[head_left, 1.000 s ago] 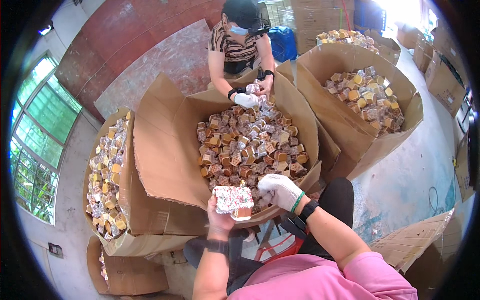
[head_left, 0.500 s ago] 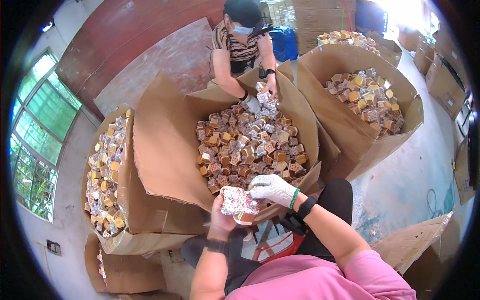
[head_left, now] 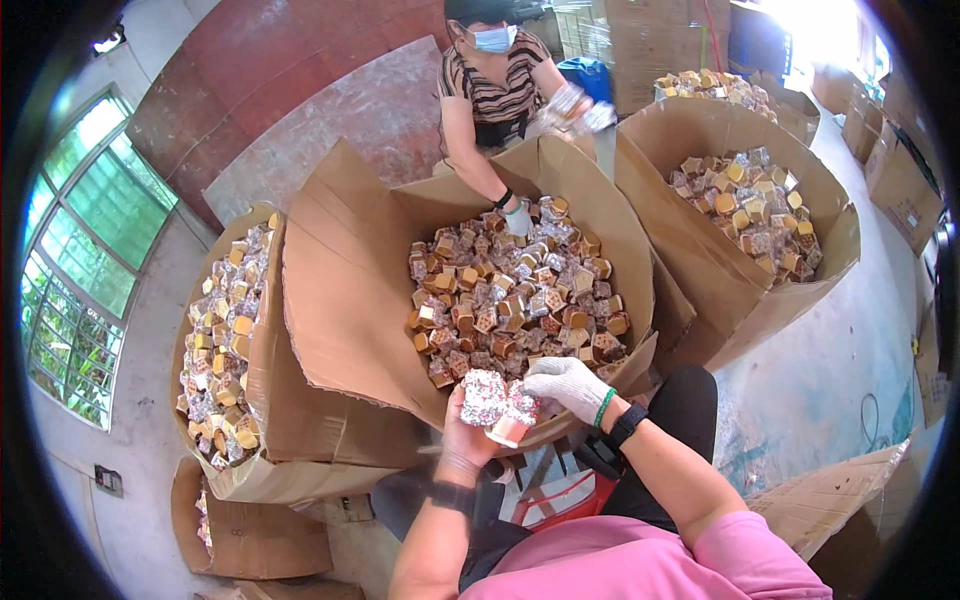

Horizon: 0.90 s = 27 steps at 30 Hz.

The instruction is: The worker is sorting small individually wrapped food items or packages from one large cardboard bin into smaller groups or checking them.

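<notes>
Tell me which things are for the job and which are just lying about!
Seem part of the job:
- little house, held in the left hand, with the right hand at its side
- big box in front
- wrapped pieces inside it

Seem just lying about:
- blue bag
- right box, no hand in it

Left: pale wall (head_left: 150, 335), scuffed; barred window (head_left: 98, 232), panes greenish, plants (head_left: 72, 362) outside its lower part. Dark fitting (head_left: 108, 481) low on same wall. Far side: dull red panels (head_left: 290, 62), worn greyish board (head_left: 330, 130) before them. Back: stacked cartons (head_left: 660, 52), blue bag (head_left: 588, 72). Right: pale floor (head_left: 800, 350), teal stains (head_left: 765, 430). Strong white glare (head_left: 822, 32) upper right, far end washed out.
</notes>
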### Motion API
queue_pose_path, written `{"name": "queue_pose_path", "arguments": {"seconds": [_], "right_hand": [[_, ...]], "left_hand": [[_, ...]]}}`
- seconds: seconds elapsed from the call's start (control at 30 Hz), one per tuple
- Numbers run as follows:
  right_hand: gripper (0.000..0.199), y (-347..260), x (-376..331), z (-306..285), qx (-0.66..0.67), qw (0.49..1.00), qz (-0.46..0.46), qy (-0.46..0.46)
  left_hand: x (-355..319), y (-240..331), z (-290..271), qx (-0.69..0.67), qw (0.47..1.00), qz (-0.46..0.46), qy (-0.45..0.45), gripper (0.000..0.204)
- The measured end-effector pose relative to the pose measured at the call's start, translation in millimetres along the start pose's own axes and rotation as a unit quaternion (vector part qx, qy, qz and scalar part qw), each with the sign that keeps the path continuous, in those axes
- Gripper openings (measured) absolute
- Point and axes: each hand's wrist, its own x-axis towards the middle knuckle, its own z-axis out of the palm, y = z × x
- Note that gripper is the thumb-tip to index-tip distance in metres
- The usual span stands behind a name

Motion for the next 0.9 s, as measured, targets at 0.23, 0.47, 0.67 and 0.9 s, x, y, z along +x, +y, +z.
{"name": "queue_pose_path", "arguments": {"seconds": [0.23, 0.47, 0.67, 0.9], "right_hand": [[0.010, 40, 8, 1, -0.370, 0.854, -0.299, 0.211], [0.035, 17, -7, 58, -0.212, 0.972, -0.037, 0.096], [0.044, 0, -16, 43, -0.377, 0.926, -0.026, -0.015], [0.041, 21, -11, 40, -0.267, 0.961, -0.040, -0.063]], "left_hand": [[17, -13, 6, -0.003, 0.991, 0.131, 0.025, 0.048], [30, -14, -57, 0.100, 0.955, 0.232, 0.157, 0.053], [37, -12, -72, 0.147, 0.961, 0.207, 0.106, 0.048], [28, -12, -41, 0.144, 0.978, 0.104, 0.108, 0.038]]}}
